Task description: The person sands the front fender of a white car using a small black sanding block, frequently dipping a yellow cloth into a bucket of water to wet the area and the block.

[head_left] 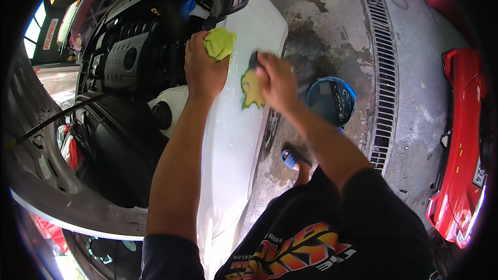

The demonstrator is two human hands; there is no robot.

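My left hand (206,72) is closed around a crumpled yellow-green cloth (220,44), held over the inner edge of a white car fender (225,129). On the fender, to the right of the cloth, is an irregular tan patch (251,89) with a green border. My right hand (279,80), a little smeared by motion, grips a dark block (253,60) at the patch's upper right. The fingers cover part of the block and the patch's right side. Wet-looking streaks and drops mark the white paint around them.
Left of the fender lies the exposed engine bay (124,62), with a thin rod (54,116) crossing nearby. A dark bucket (332,101) with a blue rim stands on the concrete floor, beside a long drain grate (383,72). A red bumper (461,150) is at the far right.
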